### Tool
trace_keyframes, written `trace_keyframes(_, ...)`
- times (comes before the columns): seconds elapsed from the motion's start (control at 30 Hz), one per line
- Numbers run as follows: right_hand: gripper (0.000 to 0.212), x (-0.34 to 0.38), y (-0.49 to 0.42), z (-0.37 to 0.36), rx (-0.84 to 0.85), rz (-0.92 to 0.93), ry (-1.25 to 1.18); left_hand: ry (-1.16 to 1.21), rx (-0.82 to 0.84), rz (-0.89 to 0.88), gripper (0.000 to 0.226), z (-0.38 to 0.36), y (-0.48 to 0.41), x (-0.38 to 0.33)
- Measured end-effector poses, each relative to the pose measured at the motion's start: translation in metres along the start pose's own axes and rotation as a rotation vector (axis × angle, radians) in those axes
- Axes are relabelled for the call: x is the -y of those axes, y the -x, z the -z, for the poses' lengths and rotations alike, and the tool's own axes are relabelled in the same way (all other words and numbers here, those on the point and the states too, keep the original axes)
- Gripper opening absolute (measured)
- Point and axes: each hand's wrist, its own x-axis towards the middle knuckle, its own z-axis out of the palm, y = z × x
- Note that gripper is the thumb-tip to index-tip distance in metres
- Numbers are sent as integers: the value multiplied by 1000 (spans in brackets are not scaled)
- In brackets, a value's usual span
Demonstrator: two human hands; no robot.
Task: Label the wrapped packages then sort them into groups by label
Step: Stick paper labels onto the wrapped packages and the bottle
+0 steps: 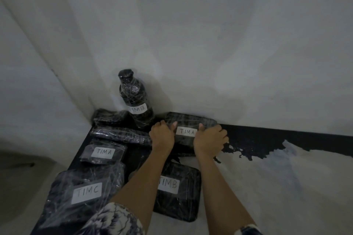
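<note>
A black plastic-wrapped package (191, 120) with a white label reading TIMA lies against the wall. My left hand (162, 134) grips its left end and my right hand (210, 140) grips its right end, thumbs beside the label. A wrapped bottle (135, 99) labelled TIMB stands upright behind the left hand. A small TIMA package (104, 151) lies to the left. A large TIMC package (84, 194) sits at the near left. A flat TIMB package (177, 191) lies between my forearms. Two wrapped packages (118, 134) without visible labels lie in the corner.
The packages rest on a dark surface (257, 139) with peeling paint, pale further right. White walls (210, 44) meet in a corner behind the bottle. A pale floor area (19, 177) lies at the far left.
</note>
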Motion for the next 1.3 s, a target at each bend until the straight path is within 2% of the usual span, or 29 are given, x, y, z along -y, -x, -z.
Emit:
trace_keyframes(0.13, 43, -2, 0, -3, -40, 49, 45, -74, -31, -21, 42, -1, -1, 0)
trace_keyframes(0.23, 46, -5, -2, -5, -36, 62, 44, -162, -21, -31, 46, 1, 1, -2)
trace_keyframes(0.3, 62, -7, 0, -3, -8, 60, 24, -180, 36, -40, 65, 3, 1, -1)
trace_keyframes(0.37, 86, -9, 2, -1, 30, 88, 46, -197, 105, -53, 90, 6, 1, 0)
trace_keyframes(0.43, 97, -9, 3, 1, 64, 115, 79, -196, 136, -59, 98, 6, 0, 2)
trace_keyframes(0.53, 91, -9, 2, 1, 70, 123, 75, -155, 129, -47, 88, 6, -1, 5)
trace_keyframes(0.77, 49, -13, 1, -2, -17, 152, -9, -148, 123, -41, 42, 15, -2, 4)
trace_keyframes(0.83, 42, -14, 0, -2, -13, 161, -9, -189, 121, -44, 37, 17, -2, 3)
trace_keyframes(0.97, 46, -14, -3, 5, 46, 137, -34, -179, 145, -61, 44, 21, 1, 1)
trace_keyframes(1.07, 68, -19, -2, 9, 100, 142, -118, -177, 229, -63, 78, 22, 1, 6)
trace_keyframes(1.13, 76, -22, -2, 9, 117, 169, -129, -184, 252, -66, 91, 20, 0, 8)
trace_keyframes(1.3, 61, -16, 0, 15, 111, 169, -114, -148, 222, -53, 81, 18, 2, 6)
